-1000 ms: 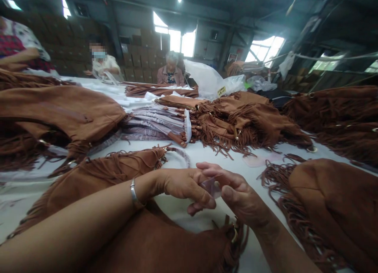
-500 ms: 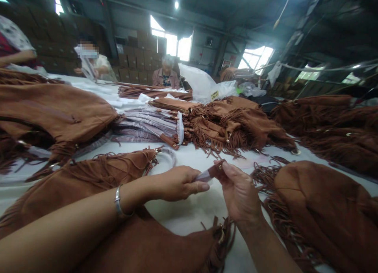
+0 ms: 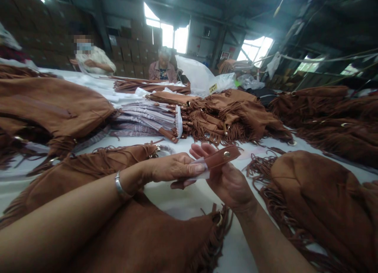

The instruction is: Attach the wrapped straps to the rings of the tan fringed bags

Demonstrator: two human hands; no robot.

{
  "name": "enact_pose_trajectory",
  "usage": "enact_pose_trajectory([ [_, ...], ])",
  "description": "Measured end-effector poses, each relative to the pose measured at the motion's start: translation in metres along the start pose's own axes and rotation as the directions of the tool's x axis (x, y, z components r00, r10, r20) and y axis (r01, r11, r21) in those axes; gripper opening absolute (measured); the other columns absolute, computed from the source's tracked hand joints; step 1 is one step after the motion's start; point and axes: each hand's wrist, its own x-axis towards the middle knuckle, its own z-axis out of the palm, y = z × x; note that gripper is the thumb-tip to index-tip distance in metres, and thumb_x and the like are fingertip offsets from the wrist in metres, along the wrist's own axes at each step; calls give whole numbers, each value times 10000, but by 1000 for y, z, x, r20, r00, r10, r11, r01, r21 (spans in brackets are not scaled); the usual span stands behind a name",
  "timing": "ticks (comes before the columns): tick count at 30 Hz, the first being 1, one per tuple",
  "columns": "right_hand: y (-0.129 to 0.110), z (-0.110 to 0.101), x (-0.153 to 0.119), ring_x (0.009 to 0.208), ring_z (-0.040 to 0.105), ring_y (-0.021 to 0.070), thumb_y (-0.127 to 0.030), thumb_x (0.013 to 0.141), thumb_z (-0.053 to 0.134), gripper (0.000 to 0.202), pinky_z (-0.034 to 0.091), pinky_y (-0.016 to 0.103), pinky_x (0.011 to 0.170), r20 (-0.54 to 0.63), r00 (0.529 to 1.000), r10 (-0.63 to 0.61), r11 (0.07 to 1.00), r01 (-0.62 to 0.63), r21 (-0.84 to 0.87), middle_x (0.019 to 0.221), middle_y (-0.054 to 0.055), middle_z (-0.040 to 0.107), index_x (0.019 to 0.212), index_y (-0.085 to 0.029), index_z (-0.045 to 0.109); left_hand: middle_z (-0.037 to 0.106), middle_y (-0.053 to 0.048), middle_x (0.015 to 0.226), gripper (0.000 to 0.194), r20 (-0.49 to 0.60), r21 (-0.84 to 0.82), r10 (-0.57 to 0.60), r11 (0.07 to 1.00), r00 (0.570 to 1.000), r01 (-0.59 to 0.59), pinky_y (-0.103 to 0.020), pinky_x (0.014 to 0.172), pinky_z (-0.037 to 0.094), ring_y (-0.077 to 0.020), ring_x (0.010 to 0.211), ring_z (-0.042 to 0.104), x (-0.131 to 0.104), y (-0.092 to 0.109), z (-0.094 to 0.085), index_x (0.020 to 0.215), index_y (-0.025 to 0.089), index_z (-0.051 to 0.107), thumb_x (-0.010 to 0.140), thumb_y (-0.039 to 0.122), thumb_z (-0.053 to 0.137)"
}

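Note:
A brown leather strap end (image 3: 223, 157) with a metal snap stud crosses in front of me, its other part in a clear plastic sleeve (image 3: 203, 171). My left hand (image 3: 174, 168), wearing a silver bangle, is closed on the sleeved part, thumb on top. Behind and under the leather end is my right hand (image 3: 228, 182); its fingers are loosely stretched out and touch the strap without being closed round it. Below my hands lies a brown fringed bag (image 3: 153, 237) with metal rings, partly covered by my left forearm.
Beyond my hands lie a stack of plastic-wrapped straps (image 3: 144, 117) and a heap of fringed brown bags (image 3: 236, 111). Another bag (image 3: 319, 198) is at right, and a large one (image 3: 53, 100) at left. Two people (image 3: 162, 66) (image 3: 93, 58) are across the white table.
My right hand has loosened from its pinch on the strap end, and its fingers have spread. The leather end now shows more fully, pointing right. My left hand stays on the plastic-covered part.

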Motion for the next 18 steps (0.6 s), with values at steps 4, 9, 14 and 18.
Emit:
enact_pose_trajectory([
  [4, -4, 13, -4, 1241, 432, 268, -452, 750, 654, 251, 541, 347, 777, 58, 998, 20, 999, -17, -51, 1296, 15, 535, 888, -244, 687, 428, 29, 484, 531, 24, 4, -11, 1000, 1000, 11, -182, 393, 275, -50, 388, 386, 5, -1, 10, 601, 124, 476, 862, 580, 407],
  [9, -10, 9, -2, 757, 617, 169, -425, 765, 657, 245, 518, 248, 537, -15, 999, -38, 999, 38, -6, 808, 23, 619, 726, -186, 623, 515, -11, 633, 423, -268, 300, 77, 954, 960, 7, -238, 547, 424, -115, 562, 511, 20, -9, 29, 713, 141, 510, 903, 485, 354],
  [14, -15, -30, 7, 494, 494, 73, -386, 752, 694, 279, 496, 236, 633, -326, 931, -165, 986, 167, -22, 482, -93, 414, 663, -189, 518, 593, -87, 905, 247, -564, 800, 379, 469, 734, 374, -369, 810, 404, -229, 895, 521, 21, 4, 56, 917, 144, 571, 840, 355, 469],
  [18, -9, -47, 10, 419, 415, 52, -419, 688, 734, 350, 459, 213, 559, -409, 902, -141, 990, 115, -86, 467, -108, 425, 641, -196, 468, 612, -25, 740, 247, -389, 762, -101, 523, 916, 381, -275, 594, 389, -179, 660, 540, 24, 9, 83, 826, 206, 589, 800, 424, 474],
])
